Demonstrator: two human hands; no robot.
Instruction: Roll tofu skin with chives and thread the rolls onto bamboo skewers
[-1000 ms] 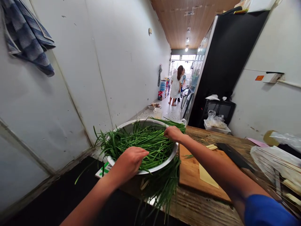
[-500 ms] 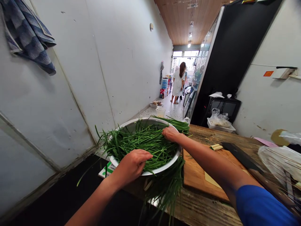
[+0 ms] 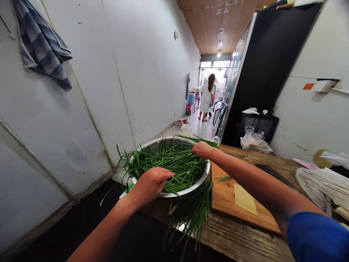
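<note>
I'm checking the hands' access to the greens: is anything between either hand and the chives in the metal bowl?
Nothing visible is. The left hand rests directly on the chives at the near rim of the metal bowl, and the right hand touches them at the far side. The cutting board lies beside the bowl, out of the way.

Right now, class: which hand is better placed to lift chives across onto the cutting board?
Probably the right hand: it rests on the chives at the bowl's far rim, beside the cutting board. The left hand sits farther away.
</note>
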